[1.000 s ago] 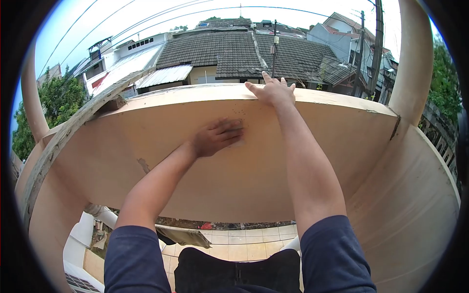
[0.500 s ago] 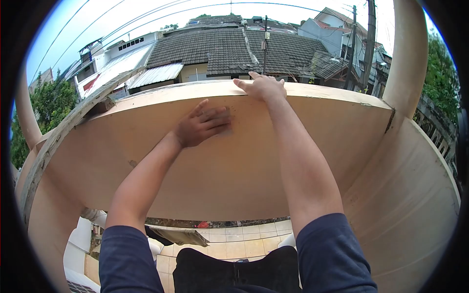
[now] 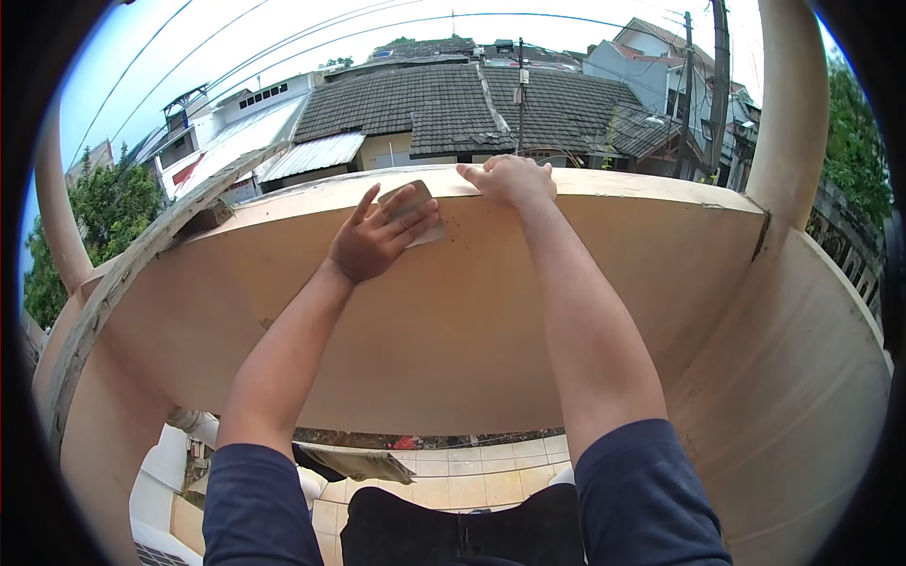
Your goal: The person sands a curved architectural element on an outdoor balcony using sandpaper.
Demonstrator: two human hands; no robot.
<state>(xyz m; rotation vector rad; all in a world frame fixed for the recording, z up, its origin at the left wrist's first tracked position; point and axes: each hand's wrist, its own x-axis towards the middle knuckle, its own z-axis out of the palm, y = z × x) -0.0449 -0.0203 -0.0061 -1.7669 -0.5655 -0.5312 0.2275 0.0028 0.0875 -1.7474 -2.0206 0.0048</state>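
A peach-painted wall (image 3: 453, 330) curves across in front of me, with a pale top ledge (image 3: 642, 184). High on the wall's near face, my left hand (image 3: 373, 241) presses a small flat grey-brown sheet, apparently sandpaper (image 3: 429, 229), with its fingers spread over it. Dark specks dot the paint just right of the sheet. My right hand (image 3: 514, 179) rests on the ledge with the thumb out to the left and nothing visible in it; some of its fingertips are hidden.
Round columns (image 3: 791, 113) rise at both ends of the wall. A worn slanting strip (image 3: 142, 255) crosses at left. Below lie a tiled floor (image 3: 491, 472) and a draped cloth (image 3: 368, 464). Tiled roofs (image 3: 396, 108), poles and overhead wires are beyond.
My left hand has shifted slightly up, and the flat sheet beneath its fingers now shows clearly. My right hand stays on the ledge, its fingers less spread. The view has tilted slightly.
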